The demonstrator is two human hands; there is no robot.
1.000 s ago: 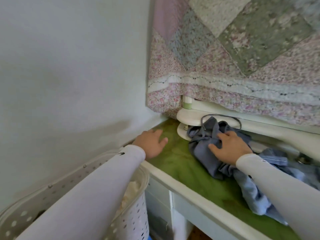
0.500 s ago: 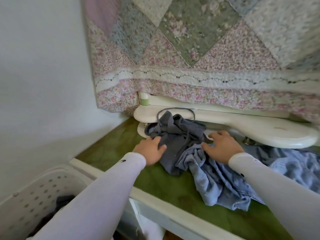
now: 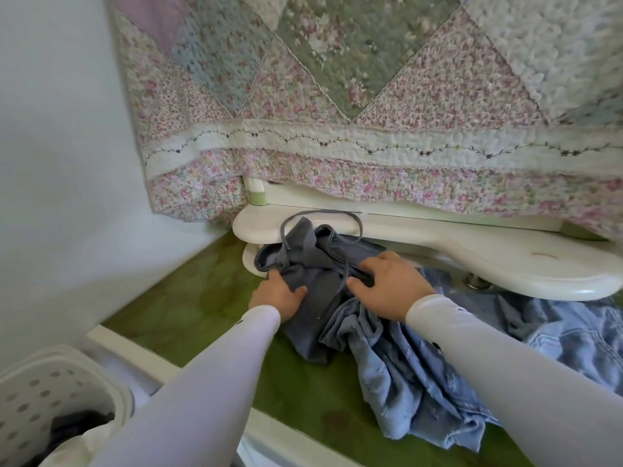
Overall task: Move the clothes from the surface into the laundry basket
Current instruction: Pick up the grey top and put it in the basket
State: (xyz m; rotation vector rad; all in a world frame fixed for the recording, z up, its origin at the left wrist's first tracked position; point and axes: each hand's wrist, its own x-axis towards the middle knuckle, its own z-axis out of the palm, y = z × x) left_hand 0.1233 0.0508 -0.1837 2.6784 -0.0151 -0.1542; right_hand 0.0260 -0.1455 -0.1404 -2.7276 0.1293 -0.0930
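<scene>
Both hands gripped the grey garment [image 3: 313,274] at frame centre.
Left hand [image 3: 278,294] and right hand [image 3: 387,286] bracketed it; laundry basket [image 3: 64,382] sat lower left.

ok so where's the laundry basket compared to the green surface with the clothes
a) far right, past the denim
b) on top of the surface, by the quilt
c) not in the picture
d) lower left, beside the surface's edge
d: the white perforated laundry basket sits at the lower left, below and beside the white edge of the green surface, while both hands work the grey garment on top.
</scene>
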